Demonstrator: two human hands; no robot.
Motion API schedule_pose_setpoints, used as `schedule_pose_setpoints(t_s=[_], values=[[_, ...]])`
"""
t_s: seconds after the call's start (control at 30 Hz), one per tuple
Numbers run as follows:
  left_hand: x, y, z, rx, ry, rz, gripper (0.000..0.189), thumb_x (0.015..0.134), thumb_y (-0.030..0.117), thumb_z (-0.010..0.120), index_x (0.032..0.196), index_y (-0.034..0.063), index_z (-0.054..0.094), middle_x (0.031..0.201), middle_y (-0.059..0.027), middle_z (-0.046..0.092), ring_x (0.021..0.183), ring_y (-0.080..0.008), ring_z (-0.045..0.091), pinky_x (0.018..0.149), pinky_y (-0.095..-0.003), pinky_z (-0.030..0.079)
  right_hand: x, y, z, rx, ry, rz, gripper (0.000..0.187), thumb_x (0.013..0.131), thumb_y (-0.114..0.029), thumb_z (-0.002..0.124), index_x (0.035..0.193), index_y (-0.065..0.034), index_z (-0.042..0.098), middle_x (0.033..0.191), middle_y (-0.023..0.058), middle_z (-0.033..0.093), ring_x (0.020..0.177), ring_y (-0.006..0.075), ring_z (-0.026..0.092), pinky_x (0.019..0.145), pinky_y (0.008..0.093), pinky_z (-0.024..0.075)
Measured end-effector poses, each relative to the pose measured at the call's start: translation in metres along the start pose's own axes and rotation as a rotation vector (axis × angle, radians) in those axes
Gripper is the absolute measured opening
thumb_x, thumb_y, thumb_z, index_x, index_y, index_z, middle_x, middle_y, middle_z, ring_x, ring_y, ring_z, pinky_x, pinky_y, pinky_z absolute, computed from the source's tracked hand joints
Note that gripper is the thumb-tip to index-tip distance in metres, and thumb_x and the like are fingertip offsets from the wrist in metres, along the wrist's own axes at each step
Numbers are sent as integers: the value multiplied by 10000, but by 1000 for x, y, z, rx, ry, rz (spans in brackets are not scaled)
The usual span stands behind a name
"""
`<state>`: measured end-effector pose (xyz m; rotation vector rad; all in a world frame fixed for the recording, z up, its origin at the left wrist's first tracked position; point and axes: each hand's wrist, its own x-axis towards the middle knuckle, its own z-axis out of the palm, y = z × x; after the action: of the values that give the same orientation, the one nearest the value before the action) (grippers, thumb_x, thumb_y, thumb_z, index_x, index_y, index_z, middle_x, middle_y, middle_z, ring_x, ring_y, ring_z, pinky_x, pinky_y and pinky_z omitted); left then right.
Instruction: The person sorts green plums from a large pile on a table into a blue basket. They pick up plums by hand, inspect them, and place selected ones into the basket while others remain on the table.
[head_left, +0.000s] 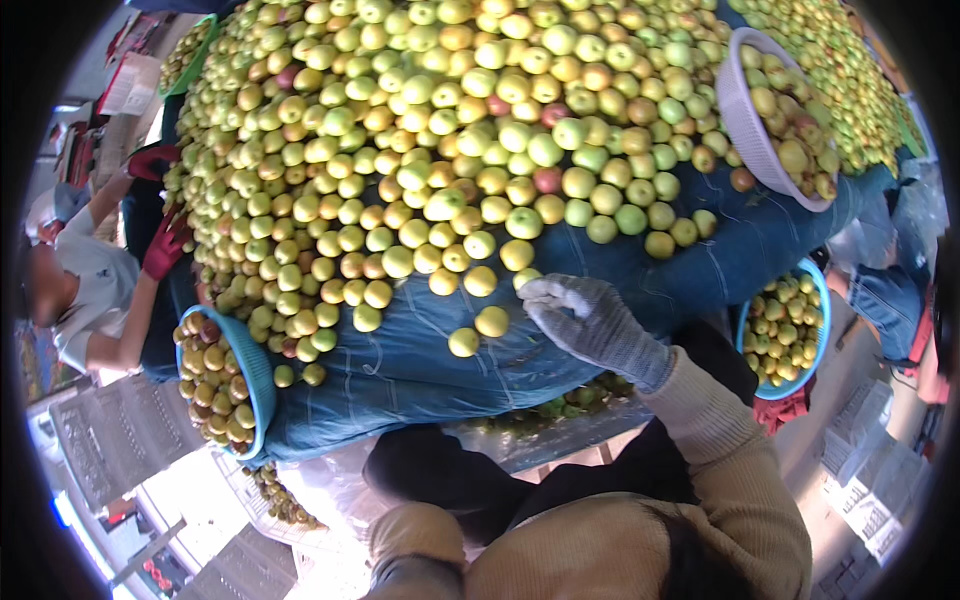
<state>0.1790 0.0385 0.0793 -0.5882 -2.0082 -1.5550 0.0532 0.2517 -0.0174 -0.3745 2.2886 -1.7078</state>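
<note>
My right hand (592, 322), in a grey knitted glove, reaches over the blue cloth (420, 382) with its fingers curled. Its fingertips are at a small yellow-green fruit (526, 278); whether they grip it cannot be told. Two loose fruits, one of them a yellow one (491, 321), lie to the left of the fingers. Beyond spreads a large heap of round yellow-green fruits (412, 172), a few of them reddish. At the bottom edge only the grey-gloved wrist part of my left hand (418, 577) shows below a tan sleeve; its fingers are out of view.
A blue basket of fruit (262, 390) stands at the cloth's left end, a pink one (739, 112) at the upper right, another blue-rimmed one (823, 315) below it. A co-worker's red-gloved hands (165, 244) are at the heap's left edge. Grey crates (120, 435) stand lower left.
</note>
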Motion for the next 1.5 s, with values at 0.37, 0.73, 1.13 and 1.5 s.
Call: schedule_pose_setpoints(t_s=[0.37,0.73,1.13,1.5], values=[[76,-196,-79,1113,-218,-697,397,839,242,640,1196,76,600,1177,-138,627,1078,-310,601,915,-402,481,2,-8,-2,128,-60,58,259,901,-127,620,1097,43,620,988,154,696,891,197,691,799,310,546],[5,-107,-96,1029,-74,-284,331,740,23,645,1068,68,628,1053,-135,631,974,-316,622,817,-389,520,1,-5,-3,138,-147,172,278,952,-108,541,1187,37,574,1048,134,670,954,162,642,857,285,513],[-12,-53,-119,1329,-8,-425,551,793,297,690,1280,88,537,1313,-199,501,1233,-386,446,1054,-514,316,8,-9,-8,70,34,59,253,938,-142,561,1115,28,622,950,107,689,788,113,623,698,254,513],[119,-205,48,919,-498,-473,597,822,432,666,1340,184,502,1447,-210,369,1308,-432,357,1095,-496,282,26,-1,-19,-706,91,-181,677,820,-350,661,1398,-98,415,1440,198,364,1299,389,390,1045,477,383]])
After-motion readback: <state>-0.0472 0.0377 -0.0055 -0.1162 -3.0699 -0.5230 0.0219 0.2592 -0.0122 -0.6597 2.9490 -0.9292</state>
